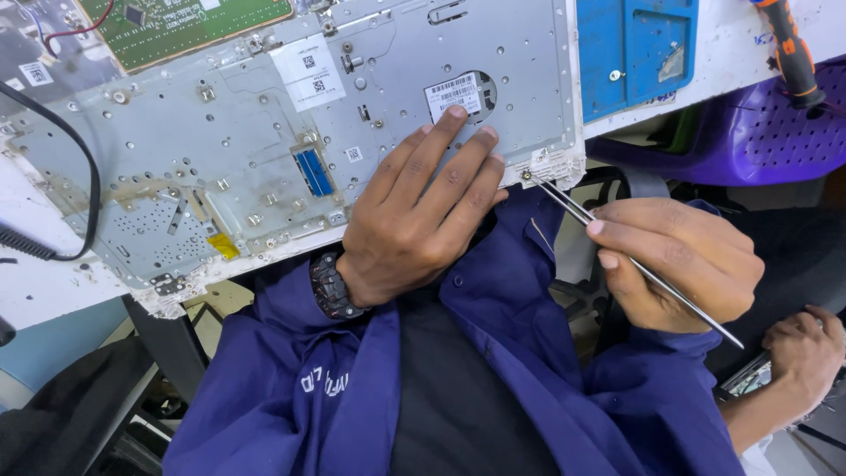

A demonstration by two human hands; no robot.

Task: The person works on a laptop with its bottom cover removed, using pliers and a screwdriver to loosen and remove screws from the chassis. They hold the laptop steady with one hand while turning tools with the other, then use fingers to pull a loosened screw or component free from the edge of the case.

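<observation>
A grey metal laptop keyboard backplate (220,150) lies flat on the white bench, its near edge hanging toward me. My left hand (421,211) presses flat on its near right part, fingers spread beside a round cutout with a white barcode label (454,95). My right hand (679,260) grips thin metal tweezers (617,251), and their tip touches the plate's near right corner (529,174). A black watch (333,286) sits on my left wrist.
A green circuit board (176,26) lies at the far left, with a black cable (84,167) curving over the plate. A blue tray (634,48) and an orange-handled screwdriver (789,48) sit far right. Another person's hand (802,353) is at lower right.
</observation>
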